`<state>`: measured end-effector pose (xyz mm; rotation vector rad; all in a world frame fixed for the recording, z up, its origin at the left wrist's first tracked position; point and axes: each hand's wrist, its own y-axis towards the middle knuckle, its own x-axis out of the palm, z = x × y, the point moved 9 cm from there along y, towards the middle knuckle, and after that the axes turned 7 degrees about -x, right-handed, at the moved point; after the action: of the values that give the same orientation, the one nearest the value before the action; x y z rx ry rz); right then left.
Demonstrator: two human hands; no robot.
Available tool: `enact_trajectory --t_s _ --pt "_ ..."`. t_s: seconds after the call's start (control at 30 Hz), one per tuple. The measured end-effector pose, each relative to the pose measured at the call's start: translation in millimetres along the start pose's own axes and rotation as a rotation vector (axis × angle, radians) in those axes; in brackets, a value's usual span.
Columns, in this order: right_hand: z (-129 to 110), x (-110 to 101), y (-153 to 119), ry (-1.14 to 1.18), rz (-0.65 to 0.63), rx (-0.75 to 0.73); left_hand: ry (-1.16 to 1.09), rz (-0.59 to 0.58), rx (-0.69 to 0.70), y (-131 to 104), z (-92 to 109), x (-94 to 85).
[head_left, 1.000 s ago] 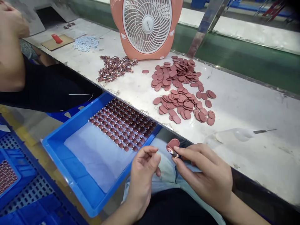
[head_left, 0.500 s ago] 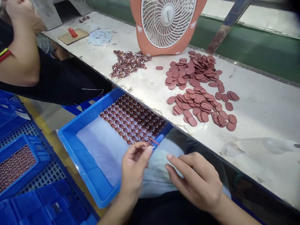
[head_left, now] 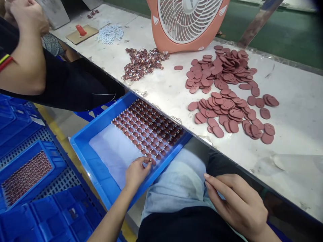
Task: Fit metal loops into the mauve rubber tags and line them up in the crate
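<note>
In the head view, my left hand [head_left: 138,173] reaches into a blue tray [head_left: 97,188]. Its thumb and fingertips are closed on a small reddish-brown oval piece [head_left: 152,161], at the near end of the rows laid there. Those rows of assembled reddish-brown pieces [head_left: 147,129] lie on a pale sheet [head_left: 109,148] that lines the tray. Over my lap, to the right of the tray, hangs my right hand [head_left: 238,203]. Its fingers are stretched out, thumb close under the index fingertip, with nothing visible in them.
On the bench [head_left: 297,124] lie loose oval pieces [head_left: 227,104], a heap of small corded parts [head_left: 143,64] and pale blue bits [head_left: 110,33]. An orange fan [head_left: 161,38] stands behind. Blue crates [head_left: 45,218] fill the lower left. A co-worker's arm [head_left: 27,67] is at upper left.
My left hand has moved left and down into the tray with the piece, to the end of the rows. My right hand has drawn back to the right and down. The view has shifted slightly.
</note>
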<state>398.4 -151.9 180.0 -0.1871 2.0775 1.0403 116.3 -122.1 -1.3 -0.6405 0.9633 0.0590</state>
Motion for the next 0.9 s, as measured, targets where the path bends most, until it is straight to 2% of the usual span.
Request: enact_trajectory --t_s 0.33,0.63,0.8,0.9 --pt "5 -2 -4 -0.006 -0.007 0.007 0.154 -0.049 0.018 9 -2 17.4" --pt "10 -8 -9 -0.049 -0.005 0.008 0.174 -0.071 0.029 7 3 19.5" --pt "13 -8 -11 -0.061 -0.009 0.016 0.133 0.013 0.074 7 2 13.0" --pt "11 -22 -19 -0.11 0.011 0.013 0.079 0.133 0.142 1 6 -2.4"
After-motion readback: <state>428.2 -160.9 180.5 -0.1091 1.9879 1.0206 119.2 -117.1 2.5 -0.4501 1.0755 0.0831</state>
